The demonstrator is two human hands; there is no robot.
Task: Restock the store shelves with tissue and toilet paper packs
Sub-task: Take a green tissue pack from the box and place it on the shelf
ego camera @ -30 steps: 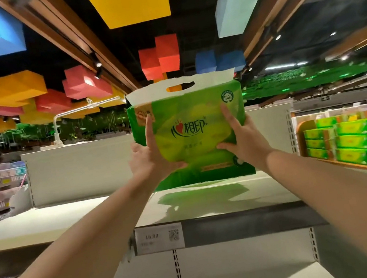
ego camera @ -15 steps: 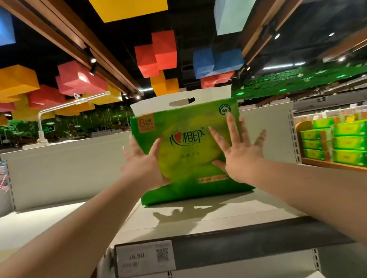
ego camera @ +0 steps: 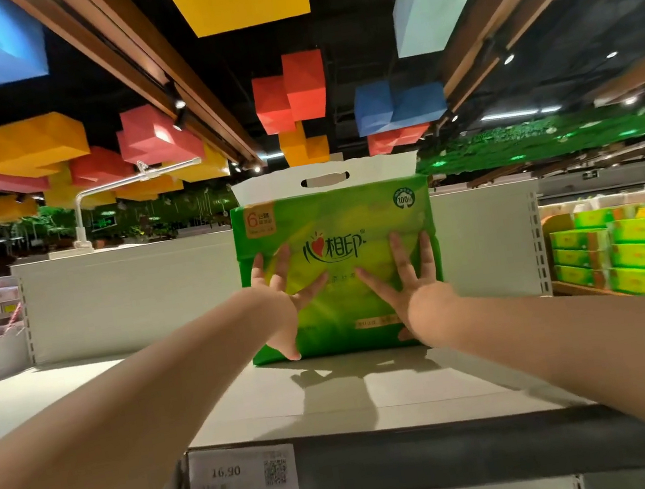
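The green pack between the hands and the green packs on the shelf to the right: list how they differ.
The green pack stands alone and upright on the top shelf; the stacked packs sit in rows, piled in layers. The green pack shows a white handle flap on top; the stacked packs show none. The left hand and right hand press spread fingers on the green pack; nothing touches the stacked packs. Both are bright green.

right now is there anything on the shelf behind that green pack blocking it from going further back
Nothing visible does. The green tissue pack stands upright on the shelf, with both the left hand and the right hand flat against its front. Bare shelf shows either side, up to the back panel; directly behind the pack is hidden.
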